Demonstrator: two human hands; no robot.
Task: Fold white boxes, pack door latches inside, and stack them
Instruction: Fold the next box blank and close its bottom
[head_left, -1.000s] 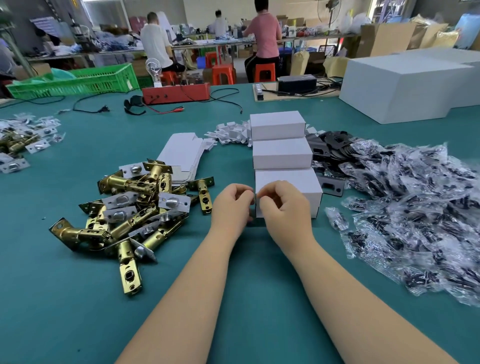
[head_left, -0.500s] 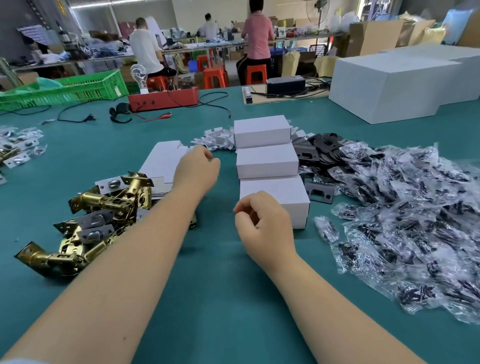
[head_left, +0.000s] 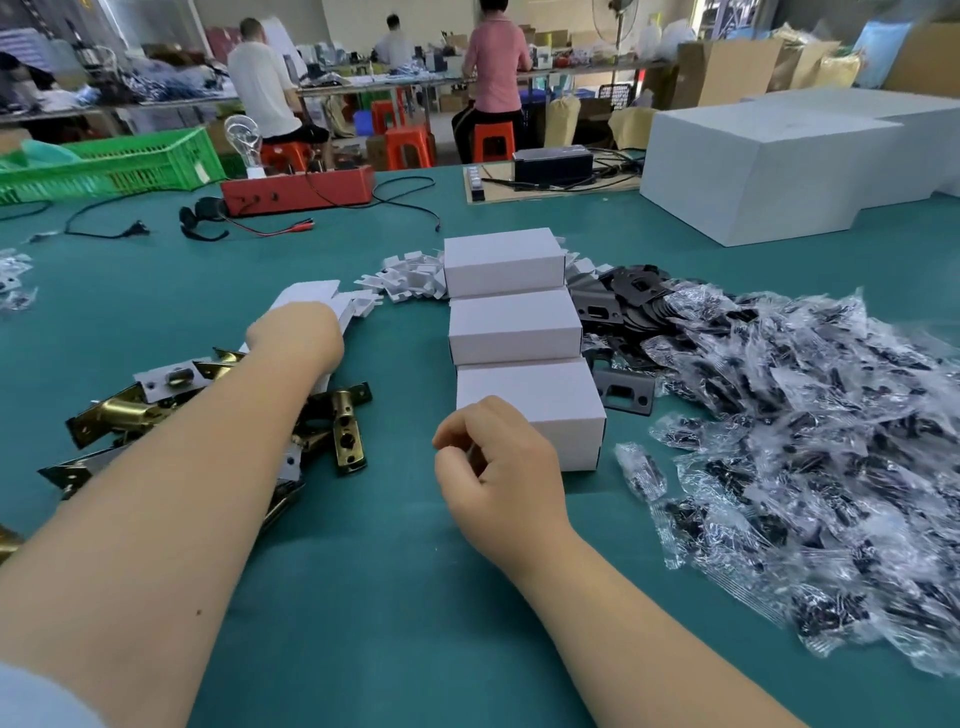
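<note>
Boxes of white cardboard, three and all closed, stand in a row on the teal table (head_left: 363, 597): the nearest box (head_left: 540, 402), the middle box (head_left: 514, 325) and the far box (head_left: 503, 261), each touching the next. The right hand (head_left: 501, 470) rests just in front of the nearest box with fingers curled and holding nothing. The left hand (head_left: 296, 332) lies on the stack of flat white box blanks (head_left: 311, 293); its fingers are hidden, so I cannot tell its grip. Brass door latches (head_left: 343, 431) lie in a pile under the left forearm. Clear plastic bags of black parts (head_left: 810, 431) are heaped on the right.
</note>
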